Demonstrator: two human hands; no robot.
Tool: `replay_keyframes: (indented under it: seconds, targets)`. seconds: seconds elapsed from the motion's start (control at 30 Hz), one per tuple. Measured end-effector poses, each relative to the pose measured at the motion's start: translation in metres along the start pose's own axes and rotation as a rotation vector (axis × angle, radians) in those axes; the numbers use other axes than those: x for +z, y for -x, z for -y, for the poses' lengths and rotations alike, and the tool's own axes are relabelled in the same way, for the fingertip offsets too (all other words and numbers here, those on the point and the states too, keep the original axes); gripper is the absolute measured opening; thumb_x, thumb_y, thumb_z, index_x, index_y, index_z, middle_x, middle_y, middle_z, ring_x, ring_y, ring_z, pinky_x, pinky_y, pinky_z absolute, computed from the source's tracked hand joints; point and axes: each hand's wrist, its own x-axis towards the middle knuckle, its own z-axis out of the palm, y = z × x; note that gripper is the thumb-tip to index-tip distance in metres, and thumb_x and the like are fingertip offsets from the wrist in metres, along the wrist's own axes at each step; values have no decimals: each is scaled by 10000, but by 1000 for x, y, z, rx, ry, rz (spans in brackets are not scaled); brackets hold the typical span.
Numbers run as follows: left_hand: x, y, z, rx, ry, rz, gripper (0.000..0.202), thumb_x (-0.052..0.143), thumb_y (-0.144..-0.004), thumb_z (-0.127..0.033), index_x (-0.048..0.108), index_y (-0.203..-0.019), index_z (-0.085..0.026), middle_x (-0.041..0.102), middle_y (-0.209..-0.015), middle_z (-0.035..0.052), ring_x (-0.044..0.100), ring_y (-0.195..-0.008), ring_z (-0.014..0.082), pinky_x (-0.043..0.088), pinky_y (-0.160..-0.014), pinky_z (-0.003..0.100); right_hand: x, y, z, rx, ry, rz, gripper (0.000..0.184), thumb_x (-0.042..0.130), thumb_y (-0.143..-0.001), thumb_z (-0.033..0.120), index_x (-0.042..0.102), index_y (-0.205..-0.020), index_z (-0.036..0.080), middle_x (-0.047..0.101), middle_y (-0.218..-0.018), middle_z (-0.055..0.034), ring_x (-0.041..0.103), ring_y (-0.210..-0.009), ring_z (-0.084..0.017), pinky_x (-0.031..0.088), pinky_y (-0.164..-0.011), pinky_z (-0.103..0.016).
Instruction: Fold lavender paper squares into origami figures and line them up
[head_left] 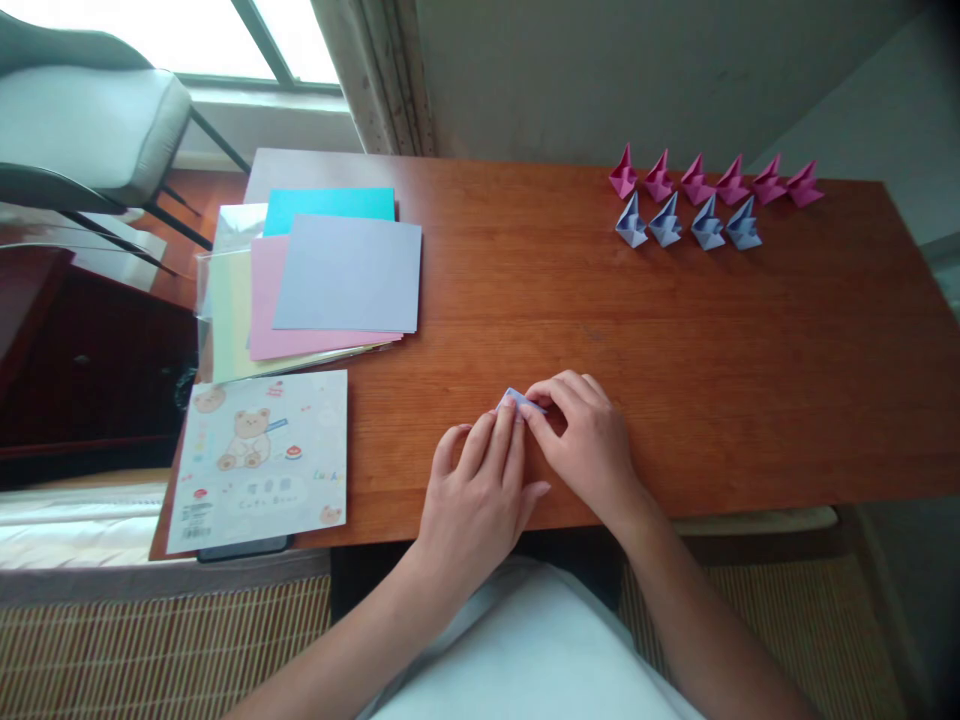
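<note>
A small folded piece of pale blue-violet paper [513,393] lies on the wooden table, mostly covered by my fingers. My left hand [480,485] rests over its near side with fingers stretched out, fingertips pressing it down and thumb apart. At the paper's right end, my right hand [581,435] pinches it between thumb and index finger; its other fingers are curled. Toward the back right stand several pink folded paper figures [696,182] in a row. In front of them is a row of several light blue folded figures [706,225].
On the left of the wooden table [495,270] lie overlapping sheets of coloured paper [349,275], a grey-violet one on top. Nearer me, a bear-printed pad [259,460] partly covers a dark flat object [244,548] at the table edge. A chair [90,120] stands beyond the left side.
</note>
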Motion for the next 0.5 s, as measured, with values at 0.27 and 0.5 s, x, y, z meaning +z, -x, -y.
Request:
replay_keyframes:
  seconds: [0.27,0.5]
  targets:
    - [1,0,2,12,-11,-3,561,442,-1031,-418,490,-1474,-76,389,-1597,98,467,-1382,272,317,-1112,463,3,6,-1,-28,-2,-30,87,569,-958,196,653,-940,211,661,-953,-64,571,-920,-243,467,-856,-381]
    - [-1,0,3,20,-9,2,558,424,-1038,-406,483,-1478,-68,391,-1598,107,467,-1381,273,333,-1100,467,-2,8,-12,-85,-92,-33,191,513,-994,140,690,-994,211,667,-939,-60,578,-901,-222,477,-838,-358]
